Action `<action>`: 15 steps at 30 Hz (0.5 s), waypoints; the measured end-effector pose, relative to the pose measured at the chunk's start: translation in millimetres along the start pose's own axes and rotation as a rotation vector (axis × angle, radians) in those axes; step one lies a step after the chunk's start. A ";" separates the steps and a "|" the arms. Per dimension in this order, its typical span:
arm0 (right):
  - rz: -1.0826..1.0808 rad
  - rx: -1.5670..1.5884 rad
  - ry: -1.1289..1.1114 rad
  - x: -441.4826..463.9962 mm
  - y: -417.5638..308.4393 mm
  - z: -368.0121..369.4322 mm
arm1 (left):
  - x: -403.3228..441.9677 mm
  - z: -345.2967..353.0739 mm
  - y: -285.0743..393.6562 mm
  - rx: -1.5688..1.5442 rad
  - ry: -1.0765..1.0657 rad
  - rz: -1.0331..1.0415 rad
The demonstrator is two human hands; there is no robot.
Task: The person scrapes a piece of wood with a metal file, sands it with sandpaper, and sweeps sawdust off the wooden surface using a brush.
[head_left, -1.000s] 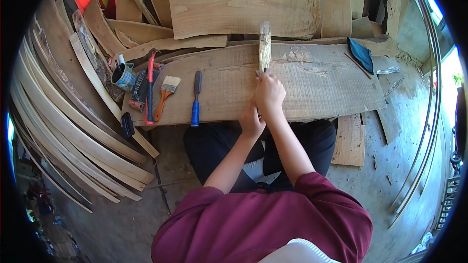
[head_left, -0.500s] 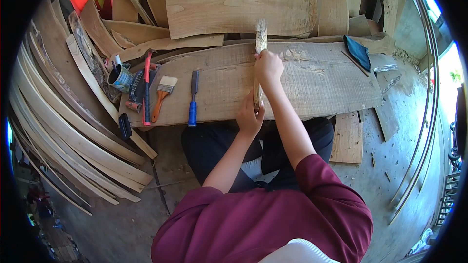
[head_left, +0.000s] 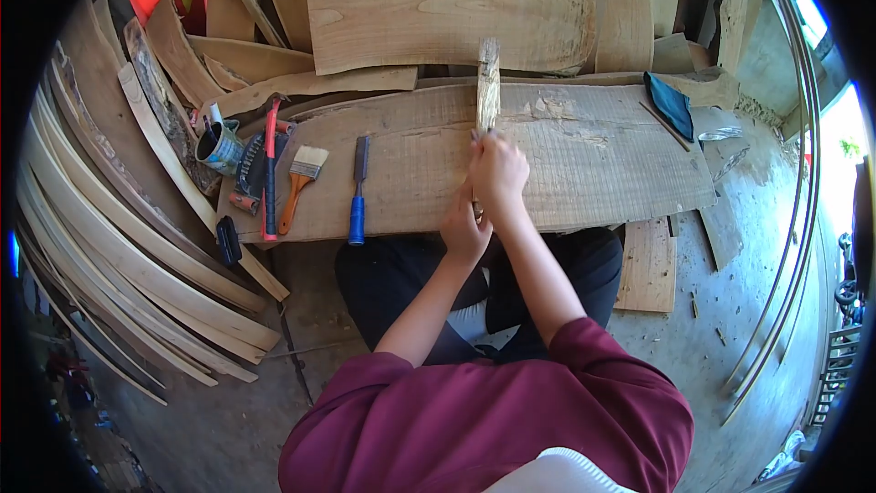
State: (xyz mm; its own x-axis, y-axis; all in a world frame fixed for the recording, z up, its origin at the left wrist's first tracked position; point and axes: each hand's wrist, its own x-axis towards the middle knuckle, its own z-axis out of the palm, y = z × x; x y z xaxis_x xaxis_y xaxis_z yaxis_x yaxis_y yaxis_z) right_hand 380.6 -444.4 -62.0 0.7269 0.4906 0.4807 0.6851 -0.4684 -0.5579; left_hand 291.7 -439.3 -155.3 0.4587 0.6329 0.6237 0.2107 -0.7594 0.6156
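A narrow, rough-surfaced wood strip lies crosswise on the wide wooden plank, its far end jutting past the plank's back edge. My left hand is closed around the near end of the strip, at the plank's front edge. Just beyond it, my right hand wraps over the strip's top, fingers curled. Whether a small item sits under the right hand's fingers is hidden. Left of my hands, a blue-handled chisel rests on the plank, beside a paintbrush.
A red-and-black hammer and a cup stand at the plank's left end. A dark green cloth and a pencil-like stick lie at the right. Curved wood strips crowd the left floor; boards lean behind.
My right hand has slid along the wood strip toward me, now close to my left hand. The strip and my left hand stay nearly in place.
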 end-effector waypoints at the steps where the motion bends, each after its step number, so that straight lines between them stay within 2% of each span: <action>1: 0.003 -0.028 0.009 16.1 2.1 7.1 | 1.2 -0.8 0.6 -0.005 0.033 0.022; 7: 0.059 -0.106 -0.130 62.1 -5.8 9.7 | 2.7 -7.2 4.1 -0.054 -0.054 -0.034; 11: 0.040 -0.065 -0.066 30.5 -4.5 0.3 | -0.8 -4.2 2.9 0.020 -0.046 0.017; 15: 0.046 -0.006 -0.099 -17.1 -3.8 -20.3 | -1.8 -3.2 1.1 0.020 0.005 0.071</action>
State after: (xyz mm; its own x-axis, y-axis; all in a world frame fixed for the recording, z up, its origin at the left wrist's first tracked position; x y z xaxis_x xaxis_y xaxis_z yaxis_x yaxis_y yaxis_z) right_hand 366.5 -465.9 -54.3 0.7493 0.5385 0.3854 0.6517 -0.4964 -0.5736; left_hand 288.3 -440.8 -154.2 0.4689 0.5778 0.6681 0.1949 -0.8054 0.5598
